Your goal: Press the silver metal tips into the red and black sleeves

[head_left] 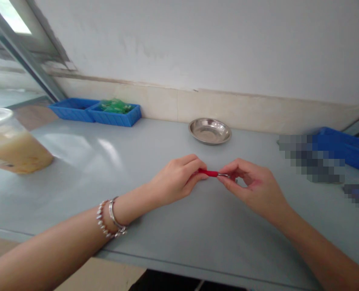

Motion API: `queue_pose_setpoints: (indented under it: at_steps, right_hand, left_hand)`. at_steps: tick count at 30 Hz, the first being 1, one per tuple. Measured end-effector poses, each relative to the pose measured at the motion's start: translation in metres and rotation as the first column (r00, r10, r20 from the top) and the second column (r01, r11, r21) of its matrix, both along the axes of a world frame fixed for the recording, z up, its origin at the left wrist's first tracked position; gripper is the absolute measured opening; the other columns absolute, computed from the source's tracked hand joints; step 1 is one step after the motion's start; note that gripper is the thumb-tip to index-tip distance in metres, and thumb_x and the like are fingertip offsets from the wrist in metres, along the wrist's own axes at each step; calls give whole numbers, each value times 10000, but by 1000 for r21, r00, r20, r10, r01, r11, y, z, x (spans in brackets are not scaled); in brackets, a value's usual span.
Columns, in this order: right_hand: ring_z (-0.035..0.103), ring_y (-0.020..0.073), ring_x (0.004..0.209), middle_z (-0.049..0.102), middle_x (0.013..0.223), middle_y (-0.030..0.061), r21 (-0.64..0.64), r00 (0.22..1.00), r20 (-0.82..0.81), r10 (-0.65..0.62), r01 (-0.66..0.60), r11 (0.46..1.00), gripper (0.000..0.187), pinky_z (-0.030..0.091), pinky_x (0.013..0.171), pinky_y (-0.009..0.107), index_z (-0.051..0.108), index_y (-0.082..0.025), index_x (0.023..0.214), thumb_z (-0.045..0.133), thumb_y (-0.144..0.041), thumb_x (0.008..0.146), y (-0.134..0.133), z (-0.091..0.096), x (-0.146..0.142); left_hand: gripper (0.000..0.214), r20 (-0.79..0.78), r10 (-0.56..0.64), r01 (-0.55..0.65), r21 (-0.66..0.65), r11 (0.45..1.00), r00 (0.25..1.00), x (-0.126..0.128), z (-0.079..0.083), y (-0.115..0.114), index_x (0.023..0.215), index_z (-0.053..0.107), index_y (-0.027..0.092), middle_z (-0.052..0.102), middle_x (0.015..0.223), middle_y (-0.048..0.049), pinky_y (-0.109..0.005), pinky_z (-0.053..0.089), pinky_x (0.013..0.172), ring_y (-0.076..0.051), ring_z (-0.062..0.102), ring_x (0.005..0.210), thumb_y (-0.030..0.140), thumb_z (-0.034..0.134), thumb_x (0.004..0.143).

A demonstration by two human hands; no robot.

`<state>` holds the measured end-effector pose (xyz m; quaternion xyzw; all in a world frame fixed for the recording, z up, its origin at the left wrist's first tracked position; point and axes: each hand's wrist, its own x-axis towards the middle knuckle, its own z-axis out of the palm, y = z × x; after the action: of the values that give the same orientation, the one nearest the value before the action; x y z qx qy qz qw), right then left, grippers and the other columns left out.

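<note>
Above the grey table, my left hand [182,176] is closed on a slim red stick [209,173] with a silvery metal end; most of its left part is hidden in the fingers. My right hand [255,186] pinches the metal end between thumb and fingertips, so both hands meet on the same piece. Whether it is a pen or a small tool cannot be told. It is held roughly level. Behind the hands, close to the wall, stands a shallow round steel dish [210,131].
Two blue bins [115,117] stand at the back left, one with green pieces [115,106] in it. A clear plastic cup of light brown drink [18,151] is at the left. At the right are another blue bin [345,147] and blurred-out dark items [312,161].
</note>
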<state>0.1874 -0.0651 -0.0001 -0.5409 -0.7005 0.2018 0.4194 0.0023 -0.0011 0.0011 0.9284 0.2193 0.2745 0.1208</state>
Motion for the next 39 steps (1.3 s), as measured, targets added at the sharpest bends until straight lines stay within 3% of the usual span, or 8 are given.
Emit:
queue_pose_setpoints:
  at_steps: [10,30,34,39]
  right_hand:
    - [540,86,563,610,646,-31,132,991,131,-12,-5,991,62,439,567,201,596,-185,783,588,-147,734,1,2,0]
    - [614,122,655,664,718,-8,4,996,83,30,-30,1000,102,448,586,223,577,-191,805,518,-273,815,-1,2,-1]
    - [614,128,655,662,717,-6,29,996,94,13,-16,999,111,460,598,226,573,-189,812,615,-257,735,-1,2,0]
    - [614,137,654,659,717,-3,65,992,122,-8,0,998,66,467,607,247,576,-201,818,576,-220,756,-1,0,0]
  left_hand:
    - [161,2,5,-5,-1,1000,1000,0,0,0,868,570,114,552,780,-43,-200,403,597,-98,500,652,239,469,859]
    - [165,-9,-24,24,-19,1000,1000,0,2,-1,867,568,106,544,782,-45,-200,394,584,-97,488,646,232,461,861]
    - [142,9,-12,12,-14,1000,1000,0,2,-1,868,564,107,547,789,-44,-199,397,590,-96,490,650,213,471,854]
    - [138,17,-7,7,-5,1000,1000,0,1,-1,865,564,115,550,788,-42,-200,402,598,-98,496,656,220,474,853]
